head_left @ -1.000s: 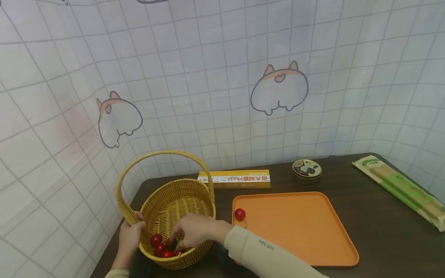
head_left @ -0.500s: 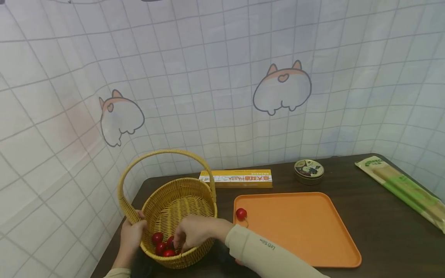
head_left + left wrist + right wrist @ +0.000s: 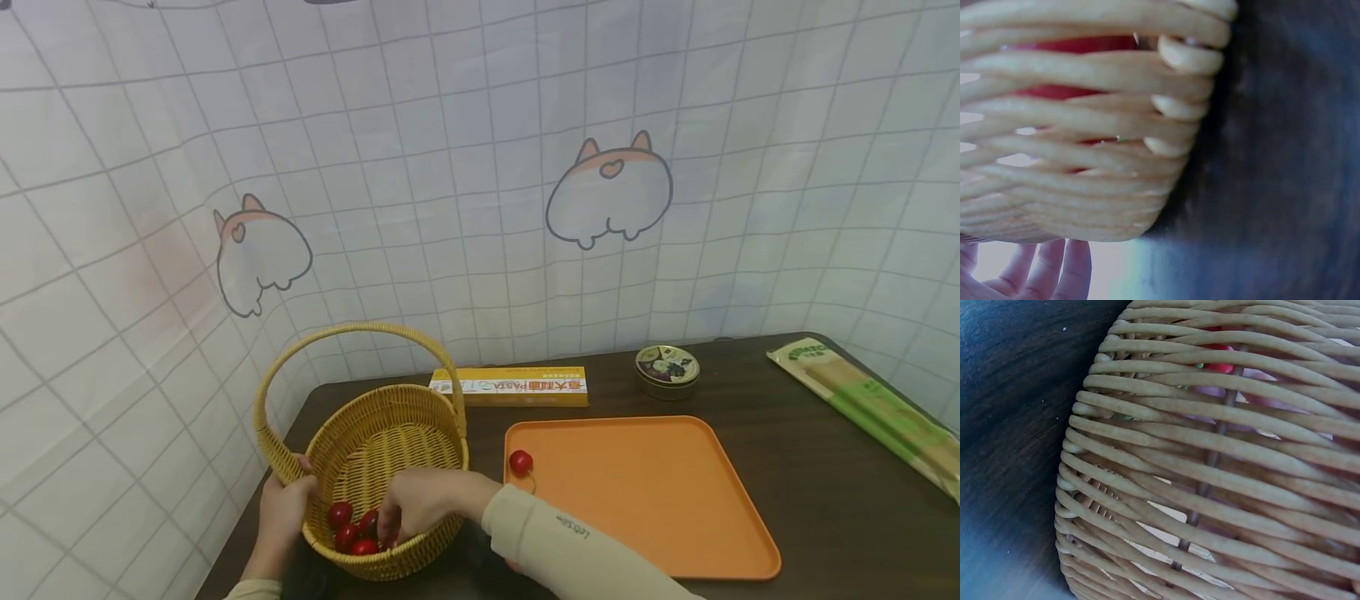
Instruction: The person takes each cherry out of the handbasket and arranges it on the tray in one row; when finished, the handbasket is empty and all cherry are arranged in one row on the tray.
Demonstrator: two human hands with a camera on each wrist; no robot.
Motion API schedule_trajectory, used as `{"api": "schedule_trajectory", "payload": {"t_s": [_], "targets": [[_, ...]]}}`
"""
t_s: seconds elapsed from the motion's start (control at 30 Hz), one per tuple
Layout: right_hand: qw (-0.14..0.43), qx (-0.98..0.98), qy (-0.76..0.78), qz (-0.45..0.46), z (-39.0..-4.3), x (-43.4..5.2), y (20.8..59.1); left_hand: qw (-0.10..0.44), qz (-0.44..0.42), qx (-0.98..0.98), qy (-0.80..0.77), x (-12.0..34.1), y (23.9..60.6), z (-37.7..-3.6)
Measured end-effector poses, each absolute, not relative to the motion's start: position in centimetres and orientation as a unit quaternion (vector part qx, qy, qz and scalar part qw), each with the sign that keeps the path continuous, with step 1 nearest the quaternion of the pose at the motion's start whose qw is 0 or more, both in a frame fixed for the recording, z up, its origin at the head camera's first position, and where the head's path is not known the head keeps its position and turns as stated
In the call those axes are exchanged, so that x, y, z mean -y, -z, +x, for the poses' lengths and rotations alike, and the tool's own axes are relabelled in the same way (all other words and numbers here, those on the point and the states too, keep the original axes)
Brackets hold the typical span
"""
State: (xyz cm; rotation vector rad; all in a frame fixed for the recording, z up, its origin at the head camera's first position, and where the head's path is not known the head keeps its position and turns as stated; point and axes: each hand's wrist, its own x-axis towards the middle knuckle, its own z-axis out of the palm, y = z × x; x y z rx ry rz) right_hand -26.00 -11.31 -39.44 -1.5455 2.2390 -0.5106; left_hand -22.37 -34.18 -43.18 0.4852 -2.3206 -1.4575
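A yellow wicker basket (image 3: 405,446) stands at the left of the table, its tall handle arching over it. My left hand (image 3: 281,512) grips the foot of that handle at the rim. My right hand (image 3: 420,504) reaches down inside the basket, fingers bent downward, pinching a red cherry (image 3: 390,542) close to the near wall. Several more cherries (image 3: 341,514) lie beside the fingertips. Through the weave in the right wrist view, a bit of red (image 3: 1219,359) and parts of the fingers show. Red also shows behind the basket wall (image 3: 1085,144) in the left wrist view.
Right of the basket lies an orange tray (image 3: 637,492) with one stemmed cherry (image 3: 521,463) at its left edge. Behind are a yellow pasta box (image 3: 510,387) and a round tin (image 3: 667,372). A long green-and-clear packet (image 3: 866,408) lies far right. A patterned cloth hangs behind the table.
My right hand has shifted slightly right among the cherries, and its fingers have closed in by the near wall. My left hand keeps its grip on the handle.
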Motion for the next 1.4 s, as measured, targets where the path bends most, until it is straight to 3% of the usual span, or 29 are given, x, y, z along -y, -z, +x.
{"api": "schedule_trajectory", "payload": {"t_s": [0.7,1.2,1.4], "targets": [[0.221,-0.786,0.208,-0.538,-26.3,11.1,39.7,0.188,0.153,0.817,0.524,34.0,43.6,-22.4],[0.186,-0.78,0.273,-0.531,-26.6,10.4,39.2,0.179,0.154,0.816,0.527,34.1,43.3,-22.3],[0.144,-0.77,0.307,-0.54,-26.6,10.0,38.9,0.181,0.156,0.818,0.524,34.1,43.2,-22.2]]}}
